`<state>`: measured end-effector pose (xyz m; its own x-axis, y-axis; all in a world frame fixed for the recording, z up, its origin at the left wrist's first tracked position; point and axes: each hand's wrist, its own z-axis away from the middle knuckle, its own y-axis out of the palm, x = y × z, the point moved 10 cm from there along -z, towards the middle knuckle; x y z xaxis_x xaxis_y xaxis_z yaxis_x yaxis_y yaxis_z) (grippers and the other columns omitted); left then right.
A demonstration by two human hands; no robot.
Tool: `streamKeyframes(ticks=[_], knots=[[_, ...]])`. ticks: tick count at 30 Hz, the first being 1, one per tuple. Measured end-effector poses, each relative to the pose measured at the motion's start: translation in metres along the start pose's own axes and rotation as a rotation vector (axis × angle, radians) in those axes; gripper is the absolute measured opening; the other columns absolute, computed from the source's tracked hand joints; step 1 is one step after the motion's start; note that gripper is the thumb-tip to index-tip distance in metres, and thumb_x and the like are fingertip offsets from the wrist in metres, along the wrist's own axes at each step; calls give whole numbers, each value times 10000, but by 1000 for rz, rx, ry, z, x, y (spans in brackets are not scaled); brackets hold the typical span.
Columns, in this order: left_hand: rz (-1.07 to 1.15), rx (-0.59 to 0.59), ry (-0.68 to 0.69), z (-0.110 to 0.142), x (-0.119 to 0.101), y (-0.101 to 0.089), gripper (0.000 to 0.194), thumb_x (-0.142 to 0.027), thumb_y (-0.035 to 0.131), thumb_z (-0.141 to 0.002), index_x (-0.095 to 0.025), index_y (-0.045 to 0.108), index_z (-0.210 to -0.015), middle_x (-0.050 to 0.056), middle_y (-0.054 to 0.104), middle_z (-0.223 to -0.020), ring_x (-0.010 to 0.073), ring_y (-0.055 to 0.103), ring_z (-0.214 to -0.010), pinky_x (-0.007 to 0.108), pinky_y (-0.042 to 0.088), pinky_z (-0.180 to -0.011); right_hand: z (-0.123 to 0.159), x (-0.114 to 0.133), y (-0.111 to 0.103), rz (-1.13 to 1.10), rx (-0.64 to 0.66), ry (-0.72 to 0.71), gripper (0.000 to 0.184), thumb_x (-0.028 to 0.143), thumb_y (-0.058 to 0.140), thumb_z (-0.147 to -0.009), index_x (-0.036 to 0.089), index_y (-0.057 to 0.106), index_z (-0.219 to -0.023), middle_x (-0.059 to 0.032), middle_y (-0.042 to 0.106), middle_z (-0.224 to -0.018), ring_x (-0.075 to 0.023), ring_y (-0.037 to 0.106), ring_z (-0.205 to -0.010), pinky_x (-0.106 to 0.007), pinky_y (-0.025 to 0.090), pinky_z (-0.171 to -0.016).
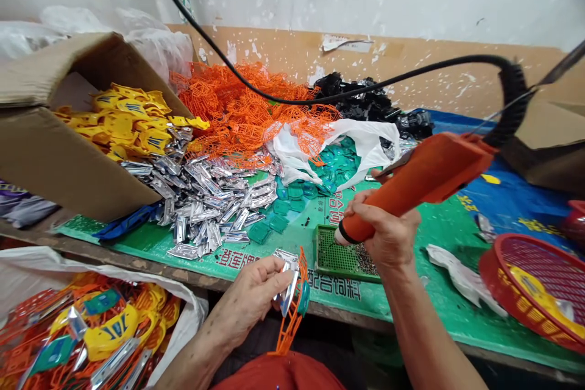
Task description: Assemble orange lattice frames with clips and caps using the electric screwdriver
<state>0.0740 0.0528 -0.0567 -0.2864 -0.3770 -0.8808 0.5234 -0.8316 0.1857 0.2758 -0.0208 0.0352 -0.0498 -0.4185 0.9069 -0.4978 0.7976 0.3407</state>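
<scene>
My left hand (251,295) pinches a silver metal clip (287,288) against an orange plastic lattice piece (292,311), which has a teal plastic tab (303,298) at its edge. My right hand (384,225) grips an orange electric screwdriver (420,180) with a black coiled cable (512,97). Its tip rests at the near end of a green perforated tray (340,256). Small dark screws (365,259) lie in a heap on that tray, close to my right hand. The two hands stay apart, with the tray's left edge between them.
Loose heaps of silver clips (205,201), teal tabs (292,201), orange lattices (242,113) and black parts (361,97) cover the green mat (411,256). Yellow parts fill a cardboard box (77,158). A white bag (46,262) of assembled pieces sits lower left, a red basket (534,286) right.
</scene>
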Motion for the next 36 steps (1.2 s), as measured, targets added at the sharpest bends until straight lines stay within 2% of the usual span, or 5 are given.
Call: streamKeyframes(ticks=[12,15,21,31,36], knots=[[-409,33,81,-3,-18,23,282,-415,456,-861,-185,490,-702,-64,453,-561,91,430,-488,219,333,-476,35,63,37,-195,268,36,200,127,671,-654,219,650,-831,13,615,-640,-134,566,-560,-308,502,-584],[-340,60,59,-2,-14,25,257,-394,445,-859,-185,503,-722,-54,491,-587,85,435,-485,207,341,-471,48,65,46,-251,322,69,234,154,707,-677,252,649,-882,19,616,-660,-134,576,-585,-306,509,-603],[-169,121,-65,3,1,29,110,-302,456,-790,-200,491,-768,-81,460,-494,59,272,-356,198,167,-355,61,64,58,-288,364,101,313,167,723,-694,290,639,-969,33,603,-672,-129,571,-589,-299,505,-593],[-369,156,13,4,-10,40,155,-306,473,-791,-185,533,-714,-49,529,-545,96,473,-462,217,317,-458,69,66,57,-279,364,117,367,112,694,-667,274,644,-992,32,611,-660,-130,578,-579,-301,518,-588],[-439,217,78,2,-12,52,224,-359,462,-822,-188,524,-691,-55,484,-511,110,455,-481,235,328,-496,70,68,49,-280,358,119,376,117,690,-680,284,628,-1012,31,613,-677,-127,580,-588,-293,520,-586]])
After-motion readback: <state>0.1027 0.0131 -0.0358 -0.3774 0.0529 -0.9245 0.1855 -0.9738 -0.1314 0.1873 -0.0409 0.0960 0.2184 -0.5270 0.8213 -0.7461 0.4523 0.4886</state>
